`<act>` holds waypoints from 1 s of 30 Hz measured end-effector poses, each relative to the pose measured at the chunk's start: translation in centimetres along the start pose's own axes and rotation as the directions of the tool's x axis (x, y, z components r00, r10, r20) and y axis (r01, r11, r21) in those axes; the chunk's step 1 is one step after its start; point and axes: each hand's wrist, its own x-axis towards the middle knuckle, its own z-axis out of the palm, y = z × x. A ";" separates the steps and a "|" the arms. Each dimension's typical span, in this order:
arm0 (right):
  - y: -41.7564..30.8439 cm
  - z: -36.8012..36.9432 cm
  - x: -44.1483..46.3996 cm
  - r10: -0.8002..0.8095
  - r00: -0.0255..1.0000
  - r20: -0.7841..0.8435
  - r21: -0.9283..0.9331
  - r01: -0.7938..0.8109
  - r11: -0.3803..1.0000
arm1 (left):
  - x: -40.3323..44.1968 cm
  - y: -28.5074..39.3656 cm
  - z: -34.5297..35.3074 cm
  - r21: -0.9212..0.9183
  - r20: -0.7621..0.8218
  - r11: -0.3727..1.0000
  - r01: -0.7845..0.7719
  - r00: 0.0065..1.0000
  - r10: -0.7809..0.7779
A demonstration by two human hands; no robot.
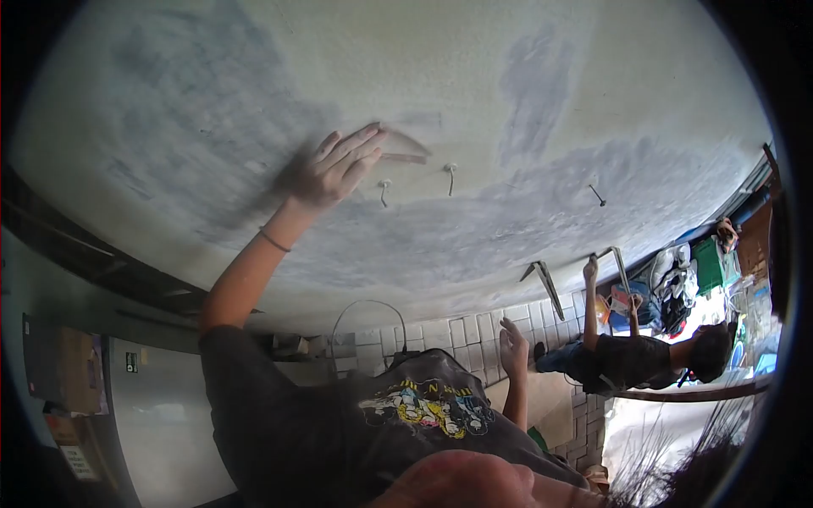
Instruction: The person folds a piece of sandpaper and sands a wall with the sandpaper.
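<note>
My left hand (334, 169) presses with fingers stretched against a large pale wall (474, 76). Beneath its fingertips is a thin sheet with a brownish edge, seemingly sandpaper (405, 158); the palm hides part of it. Grey, dusty patches cover the wall around the hand. Just right of the sheet, two bent wires (451, 179) poke out of the wall. My right hand (513, 349) hangs apart from the wall, fingers loosely extended, with nothing visible in it.
Metal brackets (546, 289) and a bolt (598, 196) jut from the wall. At right, another person (635, 360) in dark clothing raises a hand towards the wall. Bags and a green container (716, 264) stand beyond. Cardboard boxes (63, 368) and a white panel (165, 415) are at left.
</note>
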 end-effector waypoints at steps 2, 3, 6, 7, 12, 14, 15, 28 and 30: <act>-0.5 -0.5 0.8 -0.016 0.999 -0.029 -0.012 0.016 1.000 | -2.9 -2.1 -1.6 0.009 0.036 1.000 0.012 0.999 -0.012; -0.5 -0.6 0.5 -0.016 0.998 -0.055 -0.024 0.015 1.000 | -4.2 -2.7 -2.0 0.006 0.080 1.000 0.022 0.997 -0.022; -1.3 -0.8 0.1 -0.010 0.991 -0.133 0.014 0.012 1.000 | -6.1 -2.8 -1.8 0.100 -0.039 0.993 0.064 0.997 -0.060; -1.4 -0.9 0.4 -0.016 0.991 -0.135 0.040 0.022 0.999 | -5.7 -2.2 -1.8 0.111 -0.034 0.991 0.072 0.997 -0.069; -2.9 0.3 1.2 -0.084 0.996 0.015 0.039 0.084 0.996 | -1.6 1.0 1.1 -0.051 -0.127 0.991 0.123 0.983 -0.129; -3.2 0.5 1.4 -0.108 0.994 0.019 0.037 0.107 0.994 | -2.8 0.5 -0.2 -0.020 -0.106 0.987 0.162 0.981 -0.164; -3.4 0.5 1.4 -0.121 0.992 0.025 0.039 0.120 0.992 | -3.7 0.3 -1.0 0.005 -0.078 0.980 0.198 0.977 -0.197; -26.9 2.2 4.6 -0.736 0.670 0.100 0.162 0.718 0.676 | -0.7 3.6 2.4 -0.112 -0.115 0.941 0.321 0.936 -0.333; -30.2 3.0 6.5 -0.811 0.581 0.063 0.135 0.801 0.584 | -0.3 3.4 2.4 -0.069 -0.160 0.956 0.285 0.943 -0.293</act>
